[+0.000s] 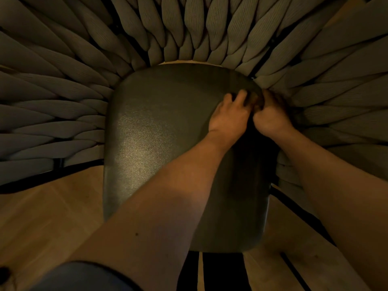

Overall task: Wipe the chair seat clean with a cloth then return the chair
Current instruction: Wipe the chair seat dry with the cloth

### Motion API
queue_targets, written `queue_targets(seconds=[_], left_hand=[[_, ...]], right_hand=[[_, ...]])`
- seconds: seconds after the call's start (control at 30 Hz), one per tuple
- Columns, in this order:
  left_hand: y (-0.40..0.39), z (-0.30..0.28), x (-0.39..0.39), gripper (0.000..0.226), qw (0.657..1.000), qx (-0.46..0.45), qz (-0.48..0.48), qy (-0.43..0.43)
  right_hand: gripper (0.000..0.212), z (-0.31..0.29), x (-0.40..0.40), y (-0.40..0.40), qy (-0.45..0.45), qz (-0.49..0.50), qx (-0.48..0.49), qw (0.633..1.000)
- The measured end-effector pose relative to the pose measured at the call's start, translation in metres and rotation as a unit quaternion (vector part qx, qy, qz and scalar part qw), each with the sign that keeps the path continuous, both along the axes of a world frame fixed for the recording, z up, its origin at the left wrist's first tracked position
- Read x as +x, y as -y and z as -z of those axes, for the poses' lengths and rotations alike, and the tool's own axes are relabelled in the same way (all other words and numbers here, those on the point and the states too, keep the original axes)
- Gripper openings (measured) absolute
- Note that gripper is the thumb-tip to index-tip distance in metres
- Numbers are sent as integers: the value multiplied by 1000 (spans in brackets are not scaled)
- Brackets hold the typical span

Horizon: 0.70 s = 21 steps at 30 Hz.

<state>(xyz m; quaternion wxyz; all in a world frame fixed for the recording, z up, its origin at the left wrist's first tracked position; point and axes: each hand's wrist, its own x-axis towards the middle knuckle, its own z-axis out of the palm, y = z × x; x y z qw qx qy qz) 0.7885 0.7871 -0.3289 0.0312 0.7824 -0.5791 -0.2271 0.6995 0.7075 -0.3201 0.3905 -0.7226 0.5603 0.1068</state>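
The chair seat (159, 143) is a dark, grained pad seen from above, ringed by a back of thick woven grey cords (189, 28). Both my hands meet at the seat's far right corner, where it joins the cords. My left hand (230, 114) lies on the seat with its fingers bent over a small dark brownish wad, which looks like the cloth (255, 101). My right hand (271, 117) is curled like a fist against that same wad from the right. Most of the cloth is hidden by my fingers and the dim light.
The woven cords wrap round the seat on the left, back and right. A light wooden floor (52, 217) shows in front of and beside the seat. Dark chair frame bars (220, 271) run under the seat's front edge.
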Motion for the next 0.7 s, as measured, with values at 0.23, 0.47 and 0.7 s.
queue_targets(seconds=[0.23, 0.47, 0.7], left_hand=[[-26, 2, 44, 61, 998, 14, -11, 53], [-63, 1, 94, 66, 993, 39, -75, 88], [-108, 4, 149, 69, 979, 45, -153, 127]], right_hand=[[89, -1, 5, 3, -47, -28, 47, 997], [98, -1, 8, 1, -48, -27, 13, 998], [95, -2, 12, -2, -52, -16, -16, 998]])
